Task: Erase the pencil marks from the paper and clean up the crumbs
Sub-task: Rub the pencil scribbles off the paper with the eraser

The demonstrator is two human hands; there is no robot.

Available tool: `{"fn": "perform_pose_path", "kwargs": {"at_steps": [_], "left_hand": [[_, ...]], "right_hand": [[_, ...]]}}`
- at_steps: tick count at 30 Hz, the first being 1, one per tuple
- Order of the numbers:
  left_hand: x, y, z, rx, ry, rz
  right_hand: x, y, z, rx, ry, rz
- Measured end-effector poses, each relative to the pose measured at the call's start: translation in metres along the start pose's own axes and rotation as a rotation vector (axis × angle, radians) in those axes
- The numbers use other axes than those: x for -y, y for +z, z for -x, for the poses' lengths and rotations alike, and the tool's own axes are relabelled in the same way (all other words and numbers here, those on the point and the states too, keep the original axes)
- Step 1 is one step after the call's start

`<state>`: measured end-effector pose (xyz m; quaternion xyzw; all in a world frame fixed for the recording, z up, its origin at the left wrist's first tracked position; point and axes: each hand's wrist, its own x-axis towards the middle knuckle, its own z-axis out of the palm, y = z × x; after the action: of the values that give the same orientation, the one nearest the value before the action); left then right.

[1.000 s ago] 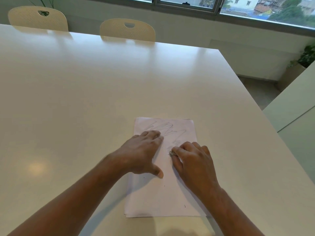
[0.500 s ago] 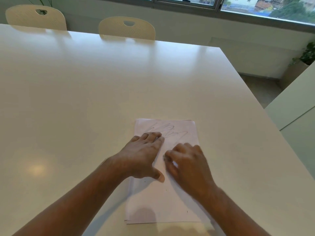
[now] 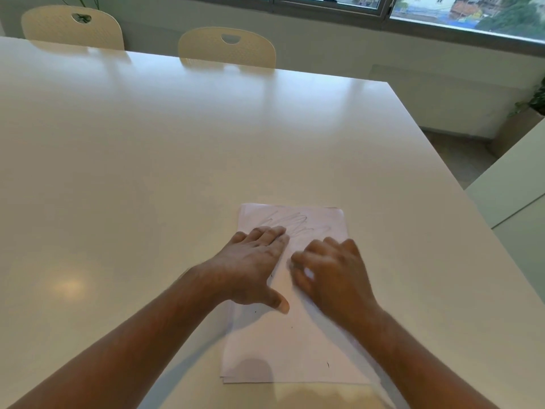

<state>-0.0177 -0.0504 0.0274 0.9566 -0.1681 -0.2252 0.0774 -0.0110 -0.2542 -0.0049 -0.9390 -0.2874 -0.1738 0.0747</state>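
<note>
Still shuttling beside the spread left hand (image 3: 250, 261) pinning the paper (image 3: 295, 349), the curled right hand (image 3: 330, 273) (contents blurred) leaves the pencil marks (image 3: 289, 222) largely intact.

Two cream chairs (image 3: 72, 28) stand behind a white table (image 3: 177, 157).

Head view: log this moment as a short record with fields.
paper: lies flat on the white table
pencil marks: scribble at the paper's far end, not yet erased
left hand: flat, fingers straight, pressing the paper
right hand: blurred, fingers curled, grip on a small pale thing, likely the eraser
dark specks: scattered on the paper's near half
chairs: two at the table's far side
</note>
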Motion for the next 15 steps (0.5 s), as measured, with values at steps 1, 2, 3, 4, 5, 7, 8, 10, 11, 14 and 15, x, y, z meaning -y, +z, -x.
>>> {"fn": "perform_pose_path", "kwargs": {"at_steps": [1, 2, 3, 4, 5, 7, 8, 10, 11, 14, 15], "left_hand": [[0.000, 0.000, 0.000, 0.001, 0.002, 0.000], [0.000, -0.001, 0.001, -0.001, 0.004, 0.002], [-0.001, -0.001, 0.001, -0.004, 0.006, 0.005], [-0.001, -0.001, 0.001, -0.006, 0.007, 0.007], [-0.001, -0.001, 0.001, -0.008, 0.009, 0.005], [-0.001, -0.002, -0.001, -0.004, 0.009, -0.002], [-0.001, -0.002, -0.001, 0.001, 0.007, -0.002], [-0.001, -0.003, -0.003, 0.011, 0.004, -0.008], [-0.002, -0.002, -0.003, 0.019, 0.002, -0.010], [-0.002, -0.004, -0.002, 0.031, 0.000, -0.011], [-0.003, -0.005, -0.002, 0.032, 0.001, -0.012]], "right_hand": [[-0.012, 0.004, -0.008, -0.031, 0.070, 0.041], [-0.024, 0.005, -0.017, -0.038, 0.151, 0.073], [-0.033, 0.004, -0.024, -0.027, 0.221, 0.080], [-0.036, 0.004, -0.027, -0.015, 0.254, 0.066], [-0.033, 0.004, -0.027, -0.014, 0.243, 0.049], [-0.013, 0.002, -0.018, -0.017, 0.133, -0.021], [-0.001, 0.001, -0.010, -0.001, 0.061, -0.064], [0.009, -0.001, 0.001, 0.033, -0.047, -0.082], [0.005, 0.000, -0.001, 0.029, -0.046, -0.068], [-0.024, 0.004, -0.015, -0.043, 0.146, 0.048], [-0.034, 0.003, -0.020, -0.043, 0.213, 0.067]]}}
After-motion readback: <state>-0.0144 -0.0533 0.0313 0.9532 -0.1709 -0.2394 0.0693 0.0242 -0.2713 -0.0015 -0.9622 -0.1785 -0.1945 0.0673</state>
